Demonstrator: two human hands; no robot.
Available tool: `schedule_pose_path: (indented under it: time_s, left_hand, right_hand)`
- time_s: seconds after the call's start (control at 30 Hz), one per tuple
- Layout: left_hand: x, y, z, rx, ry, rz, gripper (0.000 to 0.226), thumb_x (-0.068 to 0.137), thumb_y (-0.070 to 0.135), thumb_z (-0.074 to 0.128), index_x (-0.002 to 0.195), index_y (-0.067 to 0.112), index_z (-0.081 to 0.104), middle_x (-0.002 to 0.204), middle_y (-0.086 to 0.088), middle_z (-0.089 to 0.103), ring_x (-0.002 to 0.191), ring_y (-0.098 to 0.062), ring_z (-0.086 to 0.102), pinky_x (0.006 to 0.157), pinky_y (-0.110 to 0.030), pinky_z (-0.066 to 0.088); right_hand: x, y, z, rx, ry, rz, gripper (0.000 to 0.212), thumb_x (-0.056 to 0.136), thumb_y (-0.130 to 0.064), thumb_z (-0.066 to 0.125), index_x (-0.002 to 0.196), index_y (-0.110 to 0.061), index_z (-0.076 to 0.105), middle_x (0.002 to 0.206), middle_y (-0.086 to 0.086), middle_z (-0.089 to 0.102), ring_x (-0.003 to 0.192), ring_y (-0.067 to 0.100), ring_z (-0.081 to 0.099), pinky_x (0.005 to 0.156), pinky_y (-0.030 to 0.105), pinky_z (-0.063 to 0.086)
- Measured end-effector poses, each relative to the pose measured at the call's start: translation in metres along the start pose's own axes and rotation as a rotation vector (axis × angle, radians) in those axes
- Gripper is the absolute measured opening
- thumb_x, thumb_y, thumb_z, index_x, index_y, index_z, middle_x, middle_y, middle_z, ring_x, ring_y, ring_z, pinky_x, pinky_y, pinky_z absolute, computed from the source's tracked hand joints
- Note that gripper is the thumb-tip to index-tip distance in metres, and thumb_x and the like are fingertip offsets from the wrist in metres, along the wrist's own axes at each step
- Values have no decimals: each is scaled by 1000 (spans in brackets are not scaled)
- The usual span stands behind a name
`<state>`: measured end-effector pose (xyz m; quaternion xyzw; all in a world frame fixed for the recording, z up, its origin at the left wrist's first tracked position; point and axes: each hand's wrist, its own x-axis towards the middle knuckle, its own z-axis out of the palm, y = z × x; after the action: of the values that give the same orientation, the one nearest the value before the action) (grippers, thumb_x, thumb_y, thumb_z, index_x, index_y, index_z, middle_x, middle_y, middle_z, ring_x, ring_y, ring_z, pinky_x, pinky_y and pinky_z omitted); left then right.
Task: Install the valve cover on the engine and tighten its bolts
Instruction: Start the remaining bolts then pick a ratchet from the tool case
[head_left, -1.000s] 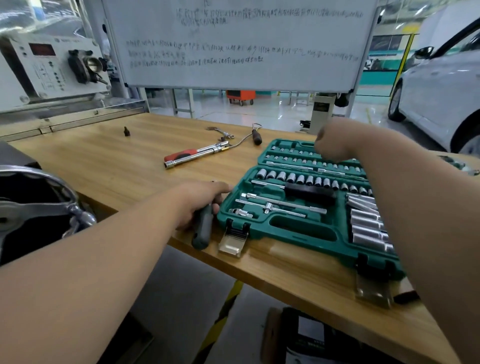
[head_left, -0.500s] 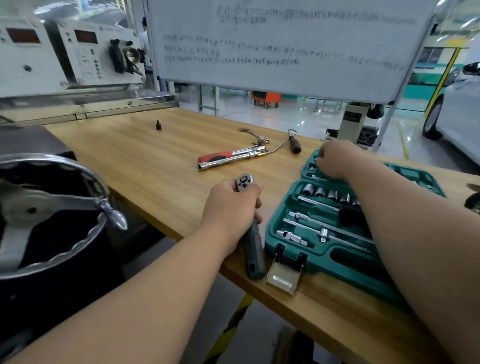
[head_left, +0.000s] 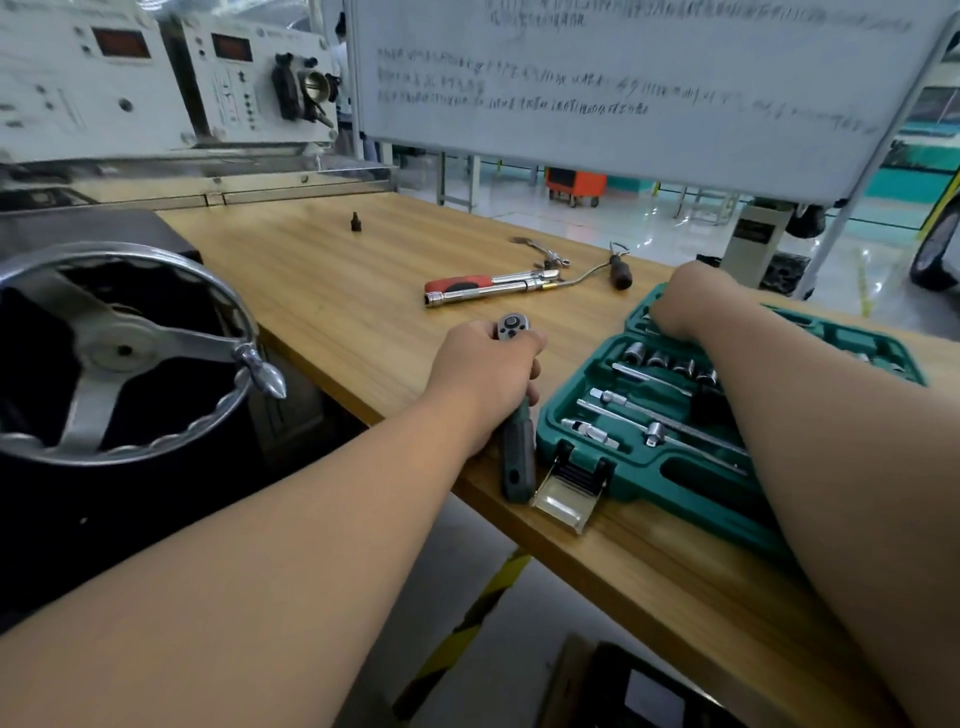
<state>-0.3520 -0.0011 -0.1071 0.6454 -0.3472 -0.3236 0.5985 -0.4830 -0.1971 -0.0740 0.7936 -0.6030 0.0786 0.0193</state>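
Note:
My left hand (head_left: 485, 371) grips a ratchet wrench (head_left: 517, 447) near its round head, the dark green handle pointing back over the edge of the wooden table (head_left: 332, 291). An open green socket set case (head_left: 582, 415) lies just right of it, with sockets and extension bars in its slots. My right hand (head_left: 691, 304) reaches into the far part of the case, fingers curled down among the sockets; what they touch is hidden. No valve cover or engine is in view.
A red-handled torque wrench (head_left: 488, 288), a small spanner (head_left: 543, 254) and a hooked pick (head_left: 618, 273) lie mid-table. A small black bit (head_left: 356, 221) stands further back. A metal handwheel (head_left: 119, 353) sits left. A whiteboard (head_left: 623, 83) and white instrument boxes (head_left: 156, 78) stand behind.
My left hand slid up the ratchet from the handle to the head. My right hand dropped from above the case down into its far rows. The view swung to the right.

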Motion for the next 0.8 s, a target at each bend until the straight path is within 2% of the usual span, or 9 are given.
schedule_pose_path:
  time_s: [0.17,0.33,0.43,0.5,0.53,0.57,0.6,0.7,0.8]
  left_hand:
    - [-1,0,0,17,38,12,11,89,29,61,88,18,63,63,4,60,39,-3,53,47,-22,47]
    - [-2,-1,0,14,43,10,12,88,31,61,90,20,63,68,3,62,45,-5,55,52,-26,47]
    - [-2,-1,0,9,48,9,12,88,31,61,91,20,63,68,3,62,45,-6,55,53,-26,47]
    - [-3,-1,0,-1,49,3,11,88,30,61,90,19,64,67,3,62,44,-6,55,53,-26,48]
    - [-3,-1,0,-4,49,3,12,88,30,61,90,19,64,67,3,62,44,-6,55,53,-26,48]
    - [-2,-2,0,-5,50,4,12,88,30,61,90,19,64,66,3,62,43,-6,55,53,-26,48]
    - [-2,-2,0,-5,52,6,12,88,30,61,90,18,64,66,4,61,42,-5,54,53,-25,48]
    - [-1,-2,1,-9,50,6,10,88,29,61,90,19,64,65,4,61,40,-4,53,51,-24,47]
    - [0,-1,1,-4,45,3,11,88,29,62,92,19,63,66,4,62,41,-5,53,51,-24,47]
  right_hand:
    - [-3,5,-4,61,-13,46,23,92,-5,46,68,-5,45,66,10,42,54,22,39,44,30,31]
    - [-4,10,-10,48,-17,46,33,95,-8,46,63,-7,42,65,8,35,53,20,32,44,29,28]
    - [-4,13,-14,130,-18,68,26,94,-14,51,70,-4,48,66,9,39,54,21,34,44,30,31]
    - [-6,15,-14,215,-39,64,19,93,-18,55,92,0,61,81,16,57,69,27,55,54,34,47]
    - [-5,17,-14,263,-41,68,25,93,-20,57,107,-1,65,101,17,65,89,31,62,70,38,53]
    - [-5,19,-13,328,-31,79,31,92,-20,59,117,-2,65,117,16,64,107,32,61,84,39,52]
    - [-7,21,-13,395,-22,89,34,90,-20,62,120,-2,65,122,17,63,114,33,58,91,40,49]
    - [-12,24,-15,385,-20,58,35,92,-24,63,115,2,67,119,21,62,109,36,58,93,43,50]
    - [-13,26,-16,437,9,21,35,91,-27,65,114,0,68,114,17,64,99,32,57,86,38,48]
